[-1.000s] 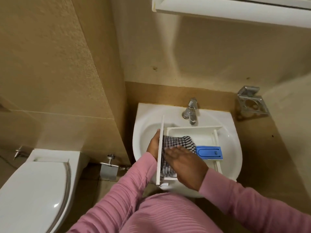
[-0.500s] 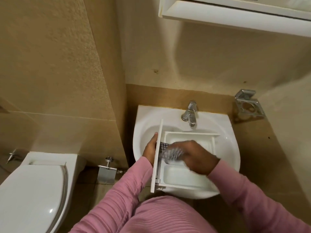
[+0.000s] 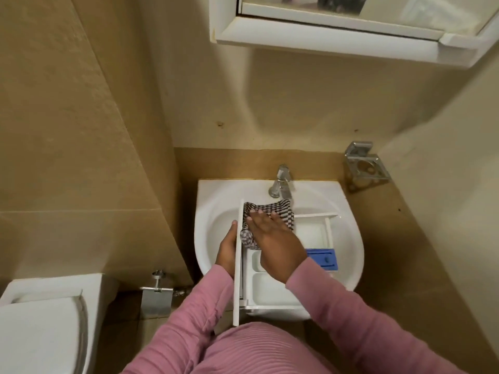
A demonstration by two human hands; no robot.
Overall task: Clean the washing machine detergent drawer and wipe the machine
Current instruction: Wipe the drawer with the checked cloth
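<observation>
Wiping the detergent drawer (image 3: 272, 292) is my job right now. It sits across the white sink (image 3: 213, 211). My left hand (image 3: 226, 252) grips its front panel, and my right hand (image 3: 275, 238) is spread flat, pressing the checked cloth (image 3: 280, 211) into the far corner. Next I think the cloth must rub the small near cups and the blue part (image 3: 324, 259). A tap (image 3: 282, 182), a toilet (image 3: 40, 333) and tan tiled walls (image 3: 81, 130) are around me.

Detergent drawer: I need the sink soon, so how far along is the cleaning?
Done: the detergent drawer is out and lies across the sink. In hand: the left hand grips its front panel while the right hand presses a checked cloth into the far end. Left, probably: the near compartments, the blue insert, and wiping the machine, which is out of view.
</observation>
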